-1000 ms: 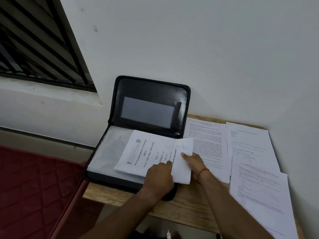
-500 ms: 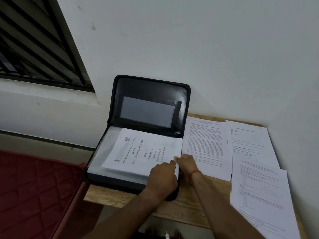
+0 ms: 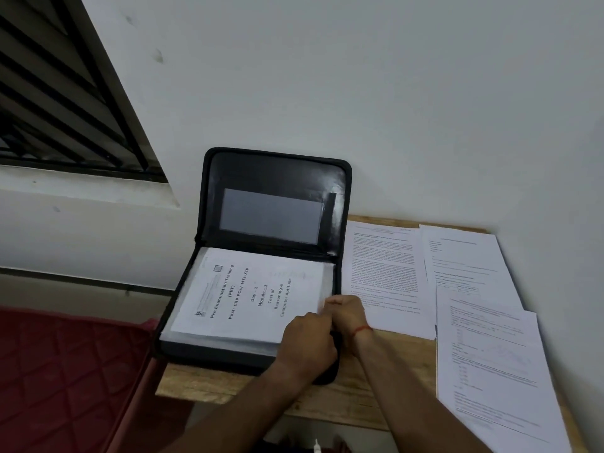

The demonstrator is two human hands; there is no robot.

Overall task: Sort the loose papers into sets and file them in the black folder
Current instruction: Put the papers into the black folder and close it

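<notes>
on the wooden table [image 3: 343, 400] the black folder [image 3: 277, 178] lies open, lid against the wall, loose papers [image 3: 490, 371] just right of it. a printed set [image 3: 248, 299] lies inside. our right hand [image 3: 346, 313] pinches its right edge; our left hand [image 3: 307, 341] rests curled beside it, grip hidden.
</notes>
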